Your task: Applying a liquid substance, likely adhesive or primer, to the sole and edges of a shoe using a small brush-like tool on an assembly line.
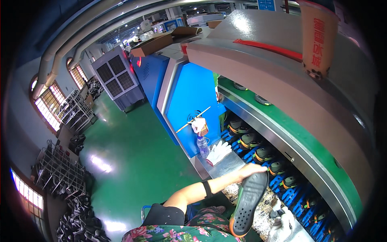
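My left hand [250, 170], bare, with a black band on its forearm, grips the upper end of a black shoe sole [252, 195]. The sole stands tilted, with green and orange along its edge and round holes in its lower end. To the right of it, my right hand [283, 226] wears a white glove and is closed round something small, grey and dark, that I cannot make out. Below both hands lies a stained, glue-spattered work ledge [266, 202]. Beyond it, several dark soles with orange and green edges [264, 154] sit in a row on blue holders.
White gloves [219, 153] and a plastic bottle [202, 146] stand on the ledge's far left end. A stick [193, 119] leans by the blue machine panel [189, 90]. A drink cup [318, 40] rests on the machine hood. Racks [60, 169] and dark piles line the left wall.
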The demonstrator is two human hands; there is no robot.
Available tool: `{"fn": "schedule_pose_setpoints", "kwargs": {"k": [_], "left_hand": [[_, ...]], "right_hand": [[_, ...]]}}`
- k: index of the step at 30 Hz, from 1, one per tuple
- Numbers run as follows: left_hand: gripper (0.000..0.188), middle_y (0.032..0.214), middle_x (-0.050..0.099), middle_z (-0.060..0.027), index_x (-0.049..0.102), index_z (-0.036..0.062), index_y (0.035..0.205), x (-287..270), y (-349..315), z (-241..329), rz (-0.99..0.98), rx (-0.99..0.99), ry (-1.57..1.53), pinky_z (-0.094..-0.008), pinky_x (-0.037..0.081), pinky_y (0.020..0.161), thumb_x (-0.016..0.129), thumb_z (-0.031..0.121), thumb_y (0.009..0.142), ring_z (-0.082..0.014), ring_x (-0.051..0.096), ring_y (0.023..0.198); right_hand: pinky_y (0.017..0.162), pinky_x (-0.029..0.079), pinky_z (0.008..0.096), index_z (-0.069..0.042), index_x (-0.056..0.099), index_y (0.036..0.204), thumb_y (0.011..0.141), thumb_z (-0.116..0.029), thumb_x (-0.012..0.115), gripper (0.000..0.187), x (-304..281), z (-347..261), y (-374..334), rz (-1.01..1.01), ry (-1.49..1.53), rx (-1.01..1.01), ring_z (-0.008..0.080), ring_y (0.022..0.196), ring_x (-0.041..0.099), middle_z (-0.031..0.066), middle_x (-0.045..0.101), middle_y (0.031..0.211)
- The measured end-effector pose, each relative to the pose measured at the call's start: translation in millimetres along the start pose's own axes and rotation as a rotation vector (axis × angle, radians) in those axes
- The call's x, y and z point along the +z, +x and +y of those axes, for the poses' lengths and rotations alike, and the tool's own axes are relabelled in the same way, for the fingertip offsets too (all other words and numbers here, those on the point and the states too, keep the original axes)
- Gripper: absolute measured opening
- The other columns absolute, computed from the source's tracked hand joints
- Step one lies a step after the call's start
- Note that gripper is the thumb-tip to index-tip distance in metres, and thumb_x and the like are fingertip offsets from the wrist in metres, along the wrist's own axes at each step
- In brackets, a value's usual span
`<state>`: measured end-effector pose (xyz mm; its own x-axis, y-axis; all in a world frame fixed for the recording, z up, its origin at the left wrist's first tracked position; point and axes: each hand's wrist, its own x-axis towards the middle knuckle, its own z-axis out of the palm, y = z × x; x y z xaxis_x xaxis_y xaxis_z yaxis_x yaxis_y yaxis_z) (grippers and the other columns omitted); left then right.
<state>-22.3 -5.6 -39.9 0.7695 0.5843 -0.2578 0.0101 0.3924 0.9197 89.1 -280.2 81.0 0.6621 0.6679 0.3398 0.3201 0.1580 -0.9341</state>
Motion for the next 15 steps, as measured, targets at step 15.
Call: {"fn": "schedule_pose_setpoints", "kwargs": {"k": [15], "left_hand": [[0.102,0.122,0.070,-0.0263,0.056,0.0029,0.143,78.9,-82.3,-123.1,-0.563,-0.440,-1.031,-0.0533,0.056,0.095,0.034,0.088,0.091,-0.0388,0.071,0.103]], "right_hand": [[0.083,0.053,0.0289,0.007,0.068,0.120,0.088,-0.005,0.069,0.034,36.2,-39.1,-3.9,0.079,0.508,0.146,0.0182,0.092,0.067,0.0129,0.073,0.106]]}}
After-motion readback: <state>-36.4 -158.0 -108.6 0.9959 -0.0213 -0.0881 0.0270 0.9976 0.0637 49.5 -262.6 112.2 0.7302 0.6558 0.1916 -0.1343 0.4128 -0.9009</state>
